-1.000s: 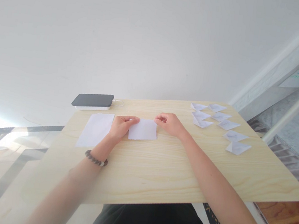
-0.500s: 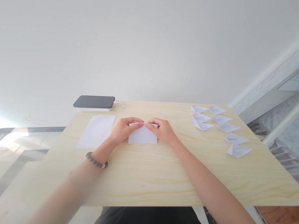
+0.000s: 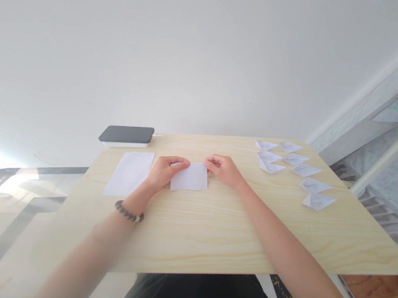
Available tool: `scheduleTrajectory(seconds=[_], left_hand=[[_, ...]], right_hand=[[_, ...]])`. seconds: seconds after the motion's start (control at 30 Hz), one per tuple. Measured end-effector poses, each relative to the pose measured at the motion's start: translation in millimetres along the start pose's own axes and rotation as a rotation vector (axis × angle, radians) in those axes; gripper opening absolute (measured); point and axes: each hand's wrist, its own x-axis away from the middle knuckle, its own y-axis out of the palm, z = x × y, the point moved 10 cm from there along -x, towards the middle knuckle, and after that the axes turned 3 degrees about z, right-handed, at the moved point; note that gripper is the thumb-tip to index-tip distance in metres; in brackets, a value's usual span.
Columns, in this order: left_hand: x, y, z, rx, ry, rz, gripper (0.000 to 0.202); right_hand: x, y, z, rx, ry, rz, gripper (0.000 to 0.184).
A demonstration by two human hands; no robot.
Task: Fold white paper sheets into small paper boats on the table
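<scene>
A small white sheet of paper (image 3: pixel 190 177), with one straight edge toward me, lies on the pale wooden table in front of me. My left hand (image 3: pixel 164 170) pinches its far left edge between thumb and fingers; a dark beaded bracelet circles that wrist. At the far right corner of the paper, my right hand (image 3: pixel 224 168) is closed in a pinch on it. To the left of my left hand lies a larger white paper sheet (image 3: pixel 128 173), flat on the table.
Several folded paper boats (image 3: pixel 318 201) sit in two rough rows on the table's right side. A dark phone (image 3: pixel 127 134) rests on a white block with a cable at the back left. A white wall (image 3: pixel 211 62) rises behind the table (image 3: pixel 204 238).
My right hand has slid right along the paper's far edge, from near my left hand to the corner. My left hand has stayed almost in place.
</scene>
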Motion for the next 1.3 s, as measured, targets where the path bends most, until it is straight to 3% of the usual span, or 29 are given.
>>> scheduleTrajectory(seconds=[0.2, 0.37, 0.73, 1.3], left_hand=[[0, -1.1, 2, 0.0, 0.04, 0.016, 0.037], [2, 1.7, 6, -0.014, 0.071, -0.001, 0.035], [1, 3.8, 6, -0.006, 0.048, -0.06, 0.037], [1, 1.6, 5, 0.012, -0.007, -0.039, 0.034]], right_hand=[[5, 12, -12, 0.085, -0.029, -0.054, 0.029], [7, 16, -8, 0.052, 0.024, -0.065, 0.032], [3, 11, 0, -0.123, 0.09, -0.021, 0.028], [-1, 1, 6, -0.121, 0.133, 0.008, 0.03]])
